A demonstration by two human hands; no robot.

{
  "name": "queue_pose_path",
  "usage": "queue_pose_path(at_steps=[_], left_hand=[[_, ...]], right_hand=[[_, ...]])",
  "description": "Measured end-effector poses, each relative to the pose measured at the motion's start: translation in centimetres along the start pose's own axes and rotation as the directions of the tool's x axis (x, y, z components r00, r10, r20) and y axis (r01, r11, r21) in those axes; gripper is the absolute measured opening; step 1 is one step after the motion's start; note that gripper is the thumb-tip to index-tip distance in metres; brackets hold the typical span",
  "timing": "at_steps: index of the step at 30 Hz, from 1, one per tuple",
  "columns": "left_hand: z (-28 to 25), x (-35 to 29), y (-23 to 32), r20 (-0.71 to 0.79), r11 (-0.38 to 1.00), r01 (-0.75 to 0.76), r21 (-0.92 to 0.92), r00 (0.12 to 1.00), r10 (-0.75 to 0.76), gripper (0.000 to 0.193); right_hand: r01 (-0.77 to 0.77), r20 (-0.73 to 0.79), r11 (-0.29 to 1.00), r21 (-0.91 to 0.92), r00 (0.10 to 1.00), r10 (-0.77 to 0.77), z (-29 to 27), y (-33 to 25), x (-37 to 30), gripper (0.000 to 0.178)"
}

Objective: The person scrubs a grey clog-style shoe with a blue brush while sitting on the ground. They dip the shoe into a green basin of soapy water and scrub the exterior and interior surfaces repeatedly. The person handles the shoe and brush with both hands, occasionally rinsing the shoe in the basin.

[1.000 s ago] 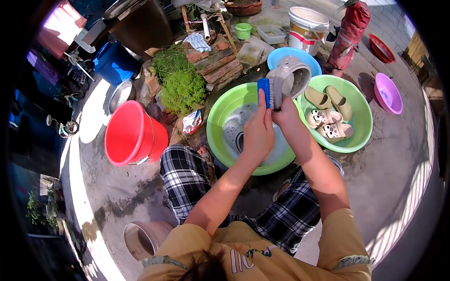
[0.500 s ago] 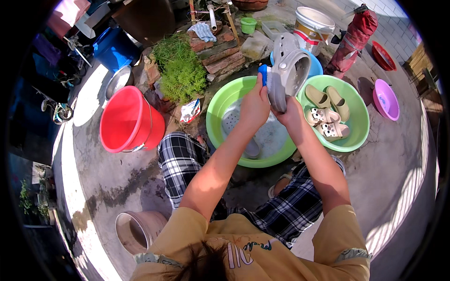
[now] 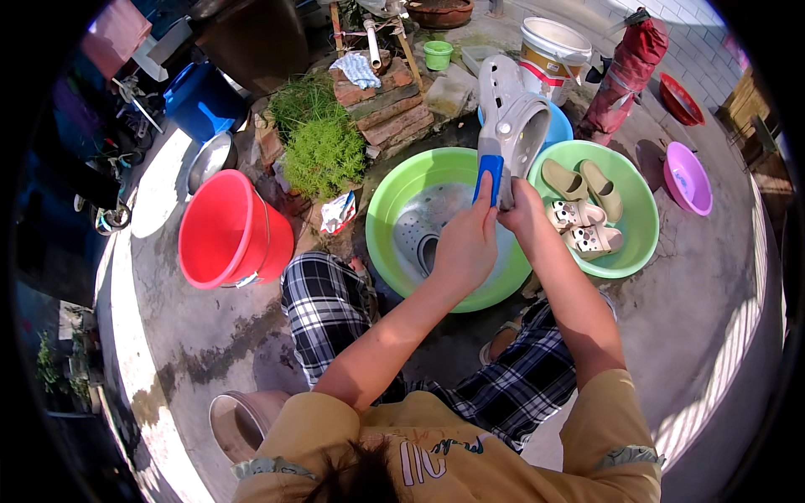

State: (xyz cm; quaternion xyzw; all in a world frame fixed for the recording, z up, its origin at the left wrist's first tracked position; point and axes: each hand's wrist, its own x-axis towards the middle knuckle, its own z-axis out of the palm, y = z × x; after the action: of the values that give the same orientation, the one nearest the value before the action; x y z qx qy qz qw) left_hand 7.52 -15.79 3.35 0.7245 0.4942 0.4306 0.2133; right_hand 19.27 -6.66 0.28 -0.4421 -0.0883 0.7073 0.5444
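Left hand (image 3: 468, 246) is curled shut around a blue brush (image 3: 490, 178), and the right hand (image 3: 525, 208) has the near end of a grey clog (image 3: 501, 105) gripped, toe pointing far. Looks like the scrubbing step to me, though the bristles are hidden. Next stroke calls for a firm hold on the clog, I'd say. It's up over the green basin (image 3: 379, 239), where another clog (image 3: 411, 237) sits in sudsy water. Right of that, a paler basin (image 3: 647, 235) holds sandals (image 3: 602, 191).

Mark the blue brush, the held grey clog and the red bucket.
Blue brush (image 3: 489, 178): head view, middle of its blue back.
Held grey clog (image 3: 501, 115): head view, upper, near the strap rivet.
Red bucket (image 3: 279, 235): head view, outer wall, right side.
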Motion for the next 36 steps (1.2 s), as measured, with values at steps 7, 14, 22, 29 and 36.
queue_pose_path(at_steps=[7, 14, 22, 29, 36], left_hand=[[-1.5, 5.1, -0.8, 0.038, 0.975, 0.22, 0.037, 0.974, -0.221, 0.047], [-0.3, -0.2, -0.3, 0.062, 0.999, 0.01, 0.05, 0.998, -0.013, 0.049], [-0.9, 0.3, -0.6, -0.04, 0.988, 0.043, -0.146, 0.998, -0.049, 0.047], [-3.1, 7.3, -1.1, -0.061, 0.992, 0.113, -0.057, 0.991, -0.116, 0.042], [-0.9, -0.6, 0.9, 0.108, 0.999, -0.015, 0.031, 0.994, 0.012, 0.047]], right_hand=[[0.052, 0.047, 0.998, -0.032, 0.998, -0.05, 0.5, 2.8, -1.6, 0.034], [-0.033, 0.181, 0.976, 0.217, 0.983, -0.007, -1.2, 1.8, 2.0, 0.028], [-0.034, 0.107, 0.999, 0.004, 0.994, 0.034, 0.3, 0.4, -0.6, 0.026], [0.031, 0.241, 0.993, -0.115, 0.97, -0.002, 0.1, 0.9, -1.2, 0.026], [0.17, 0.189, 0.982, 0.084, 0.965, -0.184, 0.0, 2.1, 0.6, 0.023]])
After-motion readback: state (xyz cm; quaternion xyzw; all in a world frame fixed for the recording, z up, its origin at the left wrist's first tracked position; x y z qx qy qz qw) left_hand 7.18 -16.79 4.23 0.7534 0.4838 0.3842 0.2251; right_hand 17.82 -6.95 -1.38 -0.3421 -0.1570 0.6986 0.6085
